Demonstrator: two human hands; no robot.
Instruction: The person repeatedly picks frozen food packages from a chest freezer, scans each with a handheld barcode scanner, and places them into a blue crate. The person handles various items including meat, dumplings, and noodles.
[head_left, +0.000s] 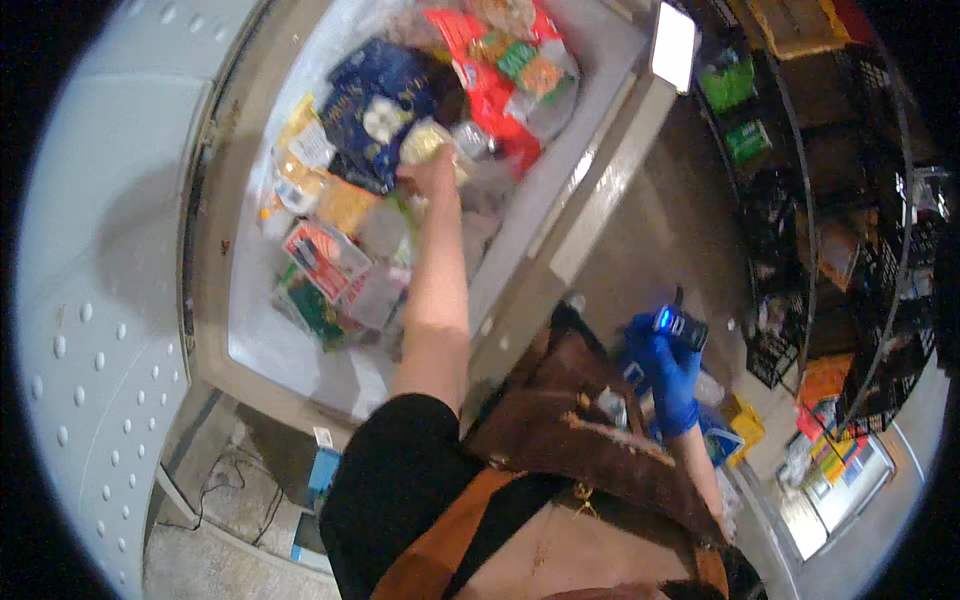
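Note:
My bare left hand (431, 171) reaches into a chest freezer (315, 375), its fingers closed on a round, pale yellow package (425, 141); motion blurs the grip. Dark blue bags (349, 124) lie beside it, and a red bag (484, 86) lies beyond. Nearer me are a red-and-white packet (326, 259) and a green packet (311, 304). My right hand (664, 375), in a blue glove, is outside the freezer at my right side. A small dark device (681, 328) with a lit blue light sits at its fingers; whether it is held or worn cannot be told.
The freezer's rim (517, 307) runs between my arms. A bright white panel (673, 49) stands at its far right corner. Dark crates (772, 345) with packages line curved shelving on the right. A cable (217, 487) lies on the floor at lower left.

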